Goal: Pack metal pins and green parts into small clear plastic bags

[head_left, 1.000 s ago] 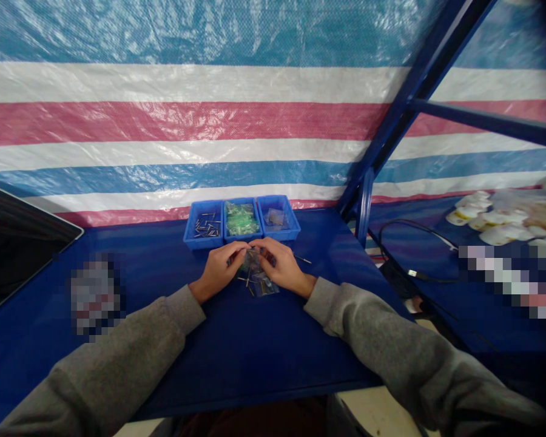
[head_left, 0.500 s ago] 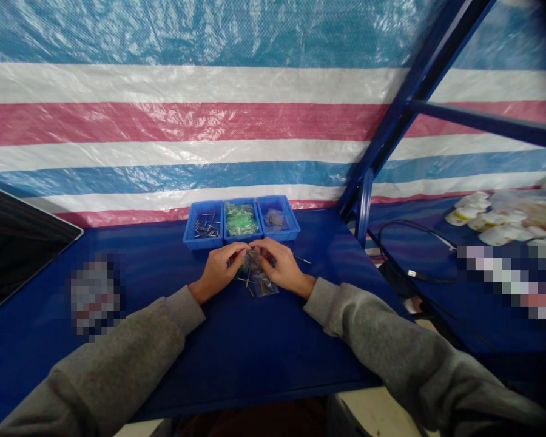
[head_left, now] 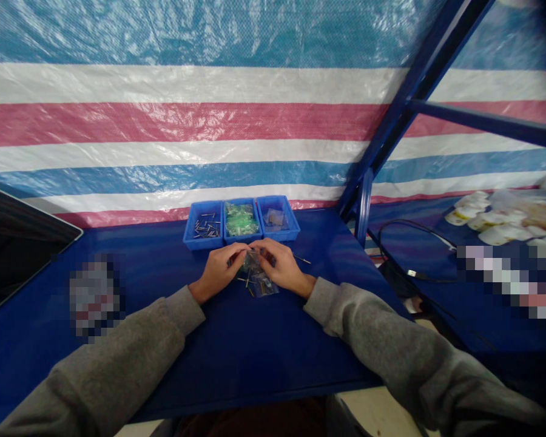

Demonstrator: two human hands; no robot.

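Note:
My left hand [head_left: 222, 269] and my right hand [head_left: 279, 264] meet over the blue table, fingertips close together. Between them they pinch a small clear plastic bag [head_left: 253, 260], partly hidden by the fingers. Under and just in front of the hands lie another small clear bag [head_left: 266, 287] with thin pieces in it and a few loose metal pins [head_left: 247, 280]. One more thin metal rod [head_left: 303, 260] lies right of my right hand. Behind the hands stand three joined blue bins: the left bin [head_left: 189, 233] holds metal pins, the middle green packets [head_left: 242, 220], the right small clear bags [head_left: 275, 219].
A dark screen-like panel [head_left: 18, 243] stands at the left, with a blurred-out item [head_left: 95, 297] near it. At the right are a blue metal frame [head_left: 391, 121], black cables [head_left: 430, 279] and white rolls [head_left: 500, 221]. A striped tarp [head_left: 186, 121] hangs behind.
Almost nothing differs. Both hands stay in the same place on the bag, with only slight movement at the fingers.

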